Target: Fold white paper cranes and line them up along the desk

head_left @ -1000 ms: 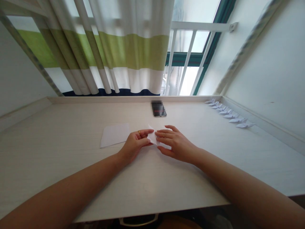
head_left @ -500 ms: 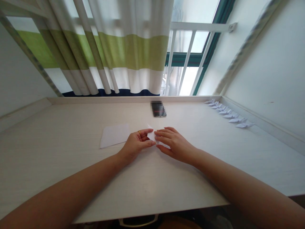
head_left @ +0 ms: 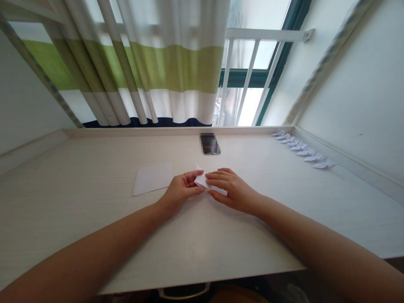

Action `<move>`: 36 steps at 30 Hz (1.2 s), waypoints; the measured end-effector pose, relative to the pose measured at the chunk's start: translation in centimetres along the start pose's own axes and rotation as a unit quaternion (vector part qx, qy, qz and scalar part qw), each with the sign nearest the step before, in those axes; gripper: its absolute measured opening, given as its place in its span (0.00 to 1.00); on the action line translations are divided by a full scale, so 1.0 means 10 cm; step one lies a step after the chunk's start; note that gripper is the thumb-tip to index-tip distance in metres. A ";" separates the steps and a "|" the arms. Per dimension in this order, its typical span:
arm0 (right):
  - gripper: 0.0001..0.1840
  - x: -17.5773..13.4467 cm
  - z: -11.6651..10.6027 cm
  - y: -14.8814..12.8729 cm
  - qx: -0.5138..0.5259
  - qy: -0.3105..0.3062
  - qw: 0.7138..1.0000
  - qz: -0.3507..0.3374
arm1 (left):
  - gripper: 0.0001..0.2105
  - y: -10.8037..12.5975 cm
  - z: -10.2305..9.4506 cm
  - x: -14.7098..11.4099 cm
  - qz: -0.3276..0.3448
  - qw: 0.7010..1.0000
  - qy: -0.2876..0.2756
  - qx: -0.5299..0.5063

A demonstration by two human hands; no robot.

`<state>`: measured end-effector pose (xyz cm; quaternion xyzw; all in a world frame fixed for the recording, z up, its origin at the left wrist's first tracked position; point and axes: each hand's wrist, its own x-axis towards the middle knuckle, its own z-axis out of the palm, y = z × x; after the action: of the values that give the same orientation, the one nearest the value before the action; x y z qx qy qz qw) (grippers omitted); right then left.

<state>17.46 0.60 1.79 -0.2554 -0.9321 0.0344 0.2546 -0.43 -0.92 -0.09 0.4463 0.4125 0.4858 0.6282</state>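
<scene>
A small folded piece of white paper [head_left: 201, 181] is held between my two hands, just above the pale table. My left hand [head_left: 181, 187], with a ring on one finger, grips its left side between thumb and fingers. From the right, my right hand [head_left: 232, 188] has its fingertips closed on the other side of the paper, hiding part of it. Left of my left hand lies a stack of white paper sheets [head_left: 152, 178].
A dark phone [head_left: 210, 144], blurred out, lies beyond my hands. Several folded white paper cranes [head_left: 311, 158] stand in a row along the table's right edge. A raised white ledge [head_left: 176, 131] borders the back, below a curtain [head_left: 176, 67] and window bars.
The folded paper has tilted slightly between my fingers. Both hands keep nearly the same place and hold.
</scene>
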 end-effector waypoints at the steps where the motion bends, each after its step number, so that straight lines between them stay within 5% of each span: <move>1: 0.12 0.00 0.01 0.00 -0.002 0.002 1.000 0.002 | 0.25 0.00 0.00 0.00 -0.001 1.000 0.000 -0.002; 16: 0.11 0.01 0.12 -0.14 -0.015 0.045 0.998 0.047 | 0.21 0.01 0.01 -0.01 0.017 0.994 0.014 0.111; 36: 0.13 0.05 0.14 -0.20 -0.058 -0.066 0.990 0.110 | 0.20 -0.05 -0.01 0.03 0.026 0.968 -0.036 0.247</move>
<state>15.51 -0.79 1.12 -0.3679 -0.9134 0.0245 0.1723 -0.33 -0.64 -0.61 0.6153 0.4854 0.3688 0.4998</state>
